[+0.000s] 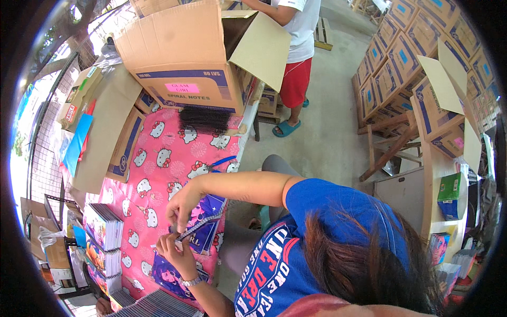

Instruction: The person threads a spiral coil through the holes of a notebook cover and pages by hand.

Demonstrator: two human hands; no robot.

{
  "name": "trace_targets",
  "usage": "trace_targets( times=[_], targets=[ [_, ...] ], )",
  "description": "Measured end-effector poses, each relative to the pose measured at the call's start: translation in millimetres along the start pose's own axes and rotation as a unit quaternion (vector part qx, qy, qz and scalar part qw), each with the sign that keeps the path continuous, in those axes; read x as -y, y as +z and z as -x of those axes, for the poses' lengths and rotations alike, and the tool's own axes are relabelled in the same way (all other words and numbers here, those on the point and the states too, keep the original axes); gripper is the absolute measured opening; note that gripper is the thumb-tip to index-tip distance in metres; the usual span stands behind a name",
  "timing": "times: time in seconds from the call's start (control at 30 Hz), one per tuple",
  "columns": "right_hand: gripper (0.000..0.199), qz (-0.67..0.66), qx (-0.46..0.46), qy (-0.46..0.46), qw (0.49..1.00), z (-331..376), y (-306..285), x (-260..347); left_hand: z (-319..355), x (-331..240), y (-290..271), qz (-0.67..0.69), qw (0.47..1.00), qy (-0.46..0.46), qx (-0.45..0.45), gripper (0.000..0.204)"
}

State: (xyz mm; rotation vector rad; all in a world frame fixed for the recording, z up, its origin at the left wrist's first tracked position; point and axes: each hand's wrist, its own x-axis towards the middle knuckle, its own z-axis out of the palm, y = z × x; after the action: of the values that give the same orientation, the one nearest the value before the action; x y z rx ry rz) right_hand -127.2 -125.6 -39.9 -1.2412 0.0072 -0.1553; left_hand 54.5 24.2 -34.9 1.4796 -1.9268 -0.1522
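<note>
A purple-blue spiral notebook [202, 239] with a drawn figure on its cover lies on the pink table cover, a dark binding coil [207, 221] along its edge. My left hand [176, 252], with a watch on the wrist, pinches the near-left end of that edge. Just above it my right hand [185, 207] bends down, its fingers closed at the coil's end. What exactly lies between the fingertips is partly hidden. A similar purple cover [168, 273] lies beside my left hand.
A large open carton [179, 74] stands at the table's far end, beside a bundle of black coils [203, 120]. A blue-handled tool [223, 162] lies nearby. Stacked spiral notebooks [105, 227] line the left edge. Another person [301, 47] stands beyond; cartons [404, 63] are piled at right.
</note>
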Motion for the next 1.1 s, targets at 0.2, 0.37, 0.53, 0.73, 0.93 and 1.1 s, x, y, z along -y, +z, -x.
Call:
trace_targets(
  times=[0.2, 0.37, 0.53, 0.73, 0.93, 1.1],
  targets=[
    [0.04, 0.318, -0.033, 0.107, 0.942, -4, 5, 10, 4, 4, -1, -0.008, 1.0, -0.019, 0.004, 0.035],
    [0.04, 0.09, 0.025, -0.008, 0.996, -4, 10, 4, 12, 13, 4, 0.018, 0.998, -0.041, -0.038, 0.039],
    [0.044, -0.019, 0.007, -0.031, 0.999, -6, 14, -1, 7, 11, 4, -0.006, 0.999, -0.022, -0.042, 0.038],
    [0.046, 0.024, -0.054, -0.013, 0.998, -10, -1, -5, -4, 16, -20, -0.085, 0.994, -0.028, -0.058, 0.037],
    [0.04, 0.18, -0.043, 0.025, 0.982, -27, 8, 12, 2, 30, -14, 0.064, 0.99, -0.127, -0.024, 0.033],
    [0.04, 0.16, -0.044, -0.008, 0.986, -20, 3, 0, -4, 35, -5, 0.111, 0.991, -0.074, -0.021, 0.036]
  ],
)
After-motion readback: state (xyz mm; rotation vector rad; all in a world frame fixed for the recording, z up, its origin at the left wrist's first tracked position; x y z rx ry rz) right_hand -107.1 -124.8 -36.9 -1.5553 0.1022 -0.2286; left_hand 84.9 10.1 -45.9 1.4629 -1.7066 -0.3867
